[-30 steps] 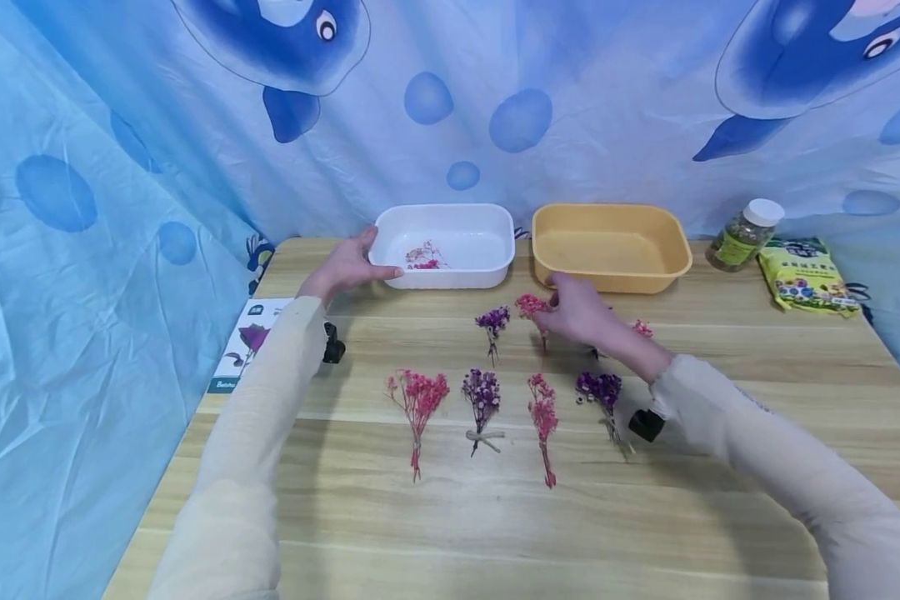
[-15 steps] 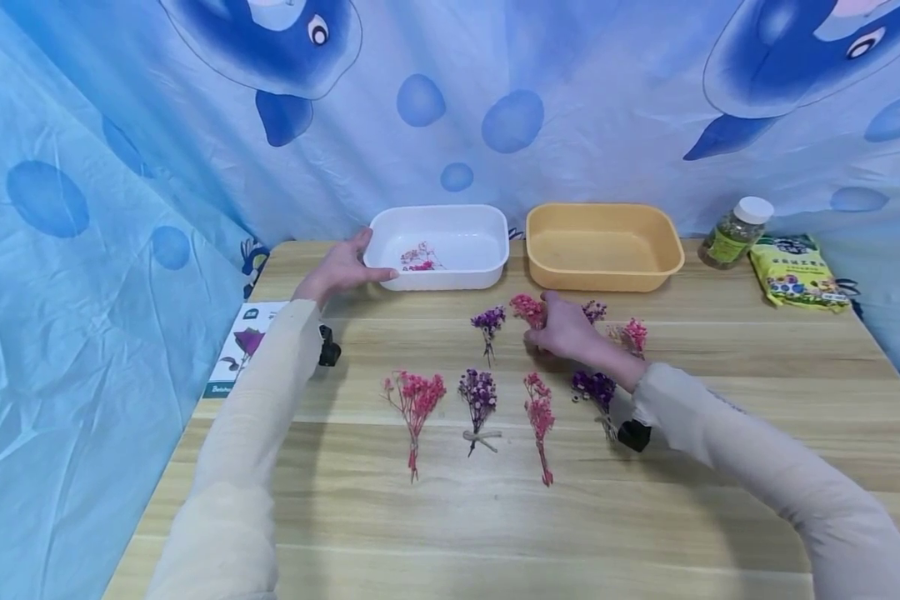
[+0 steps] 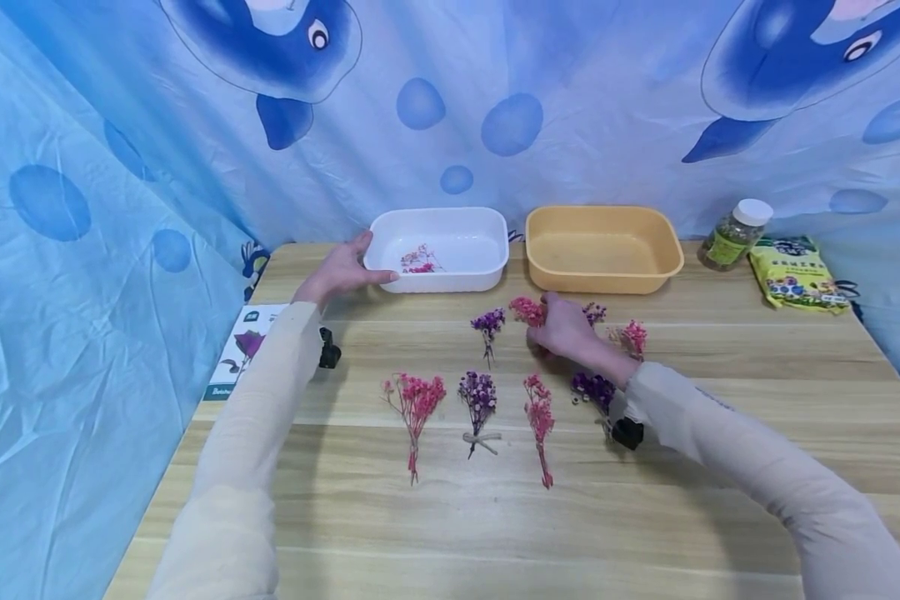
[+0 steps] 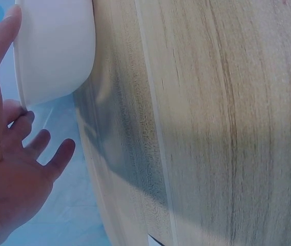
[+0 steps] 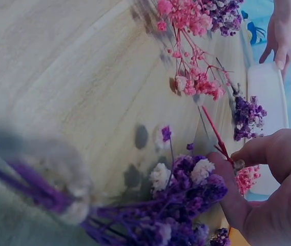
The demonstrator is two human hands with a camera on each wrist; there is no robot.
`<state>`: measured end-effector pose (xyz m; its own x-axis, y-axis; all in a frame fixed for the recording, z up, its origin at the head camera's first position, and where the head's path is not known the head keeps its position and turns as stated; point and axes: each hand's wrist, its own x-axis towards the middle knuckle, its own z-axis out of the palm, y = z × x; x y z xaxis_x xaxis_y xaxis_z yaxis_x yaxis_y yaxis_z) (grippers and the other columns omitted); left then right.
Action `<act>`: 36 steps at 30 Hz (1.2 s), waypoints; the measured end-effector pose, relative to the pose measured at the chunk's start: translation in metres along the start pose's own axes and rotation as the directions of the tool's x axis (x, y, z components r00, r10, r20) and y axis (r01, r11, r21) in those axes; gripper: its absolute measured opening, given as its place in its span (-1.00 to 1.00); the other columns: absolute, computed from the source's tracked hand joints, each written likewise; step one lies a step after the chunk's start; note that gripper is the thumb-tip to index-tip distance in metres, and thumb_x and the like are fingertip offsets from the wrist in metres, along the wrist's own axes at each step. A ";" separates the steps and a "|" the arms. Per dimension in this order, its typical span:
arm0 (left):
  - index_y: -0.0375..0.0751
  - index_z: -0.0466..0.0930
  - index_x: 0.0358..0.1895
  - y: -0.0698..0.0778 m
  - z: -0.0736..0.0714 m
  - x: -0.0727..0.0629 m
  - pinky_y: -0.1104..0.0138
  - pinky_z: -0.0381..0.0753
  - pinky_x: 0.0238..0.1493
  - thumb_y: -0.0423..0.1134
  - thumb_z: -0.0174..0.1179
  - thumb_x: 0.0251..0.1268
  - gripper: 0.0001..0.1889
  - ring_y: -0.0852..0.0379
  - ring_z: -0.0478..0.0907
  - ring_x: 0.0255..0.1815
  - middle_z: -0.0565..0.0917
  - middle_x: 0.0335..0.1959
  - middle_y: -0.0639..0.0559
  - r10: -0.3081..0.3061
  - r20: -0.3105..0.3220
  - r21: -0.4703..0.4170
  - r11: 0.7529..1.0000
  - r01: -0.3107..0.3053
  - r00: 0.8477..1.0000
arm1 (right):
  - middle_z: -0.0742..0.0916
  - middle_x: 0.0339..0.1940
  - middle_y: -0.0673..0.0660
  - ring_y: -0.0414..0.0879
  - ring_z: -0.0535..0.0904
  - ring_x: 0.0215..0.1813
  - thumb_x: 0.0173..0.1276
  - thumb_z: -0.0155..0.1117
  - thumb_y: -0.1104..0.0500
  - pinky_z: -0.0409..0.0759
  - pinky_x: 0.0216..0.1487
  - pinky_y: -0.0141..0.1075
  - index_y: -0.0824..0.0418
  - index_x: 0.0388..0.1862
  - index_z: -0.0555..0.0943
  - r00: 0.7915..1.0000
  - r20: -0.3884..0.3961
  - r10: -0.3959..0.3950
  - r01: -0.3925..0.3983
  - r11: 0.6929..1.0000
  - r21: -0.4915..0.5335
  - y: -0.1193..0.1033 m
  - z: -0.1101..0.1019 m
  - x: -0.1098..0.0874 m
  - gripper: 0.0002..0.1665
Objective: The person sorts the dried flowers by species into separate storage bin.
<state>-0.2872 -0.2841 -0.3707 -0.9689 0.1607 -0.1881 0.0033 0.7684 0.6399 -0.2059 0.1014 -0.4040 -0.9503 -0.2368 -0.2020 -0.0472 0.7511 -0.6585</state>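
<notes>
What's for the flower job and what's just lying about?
Seems in the job:
pink bunch, pinched by right hand
white tub, held by left hand
other flower bunches

Probably just lying about:
white-lidded jar
yellow-green packet
flower card
yellow tub, though maybe needed

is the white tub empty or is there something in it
Not empty: in the head view, pink sprigs lie inside the white tub, toward its near side, with bare space beside them.

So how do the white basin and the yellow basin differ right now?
The white basin holds pink sprigs; no flowers show in the yellow basin. The left hand grips the white basin, while neither hand holds the yellow basin. Both are open-topped, rounded rectangles.
</notes>
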 end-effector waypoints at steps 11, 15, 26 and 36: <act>-0.20 -0.22 0.61 -0.002 0.000 0.002 0.06 -0.23 0.56 0.18 0.47 0.07 0.24 -0.04 -0.28 0.61 -0.20 0.64 -0.07 0.019 0.004 0.013 1.000 -0.019 1.000 | 0.71 -0.46 0.21 -0.04 0.64 -0.63 0.21 0.31 0.37 0.66 -0.61 -0.26 0.49 0.37 0.30 0.999 -0.033 -0.030 0.031 0.999 0.008 0.001 -0.002 0.000 -0.25; -0.21 -0.21 0.61 -0.001 -0.001 0.002 0.04 -0.24 0.55 0.17 0.48 0.07 0.24 -0.06 -0.28 0.61 -0.20 0.64 -0.07 0.020 0.004 0.011 1.000 -0.020 1.000 | 0.70 -0.38 0.24 -0.05 0.61 -0.64 0.23 0.31 0.36 0.64 -0.63 -0.27 0.45 0.39 0.32 0.997 -0.052 -0.051 0.050 0.999 -0.014 0.001 -0.003 -0.001 -0.25; -0.20 -0.22 0.62 -0.003 -0.001 0.002 0.02 -0.23 0.55 0.18 0.47 0.07 0.24 -0.08 -0.26 0.61 -0.19 0.64 -0.09 0.014 0.004 0.008 1.000 -0.014 1.000 | 0.72 -0.47 0.20 -0.01 0.61 -0.65 0.42 0.33 0.17 0.59 -0.63 -0.25 0.37 0.46 0.31 0.994 -0.021 -0.112 0.111 0.994 -0.021 -0.006 -0.014 -0.010 -0.28; -0.19 -0.23 0.62 -0.003 -0.001 0.002 0.03 -0.23 0.55 0.18 0.48 0.07 0.25 -0.07 -0.26 0.61 -0.19 0.64 -0.06 0.011 0.008 -0.009 1.000 -0.011 1.000 | 0.71 -0.06 0.44 0.10 0.71 -0.47 0.30 0.31 0.40 0.72 -0.41 -0.20 0.46 0.46 0.28 0.980 0.029 -0.199 0.198 0.980 0.022 -0.013 -0.028 -0.010 -0.24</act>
<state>-0.2890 -0.2871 -0.3723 -0.9667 0.1746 -0.1870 0.0119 0.7607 0.6489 -0.2046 0.1112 -0.3736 -0.9128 -0.3989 -0.0879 -0.2278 0.6757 -0.7011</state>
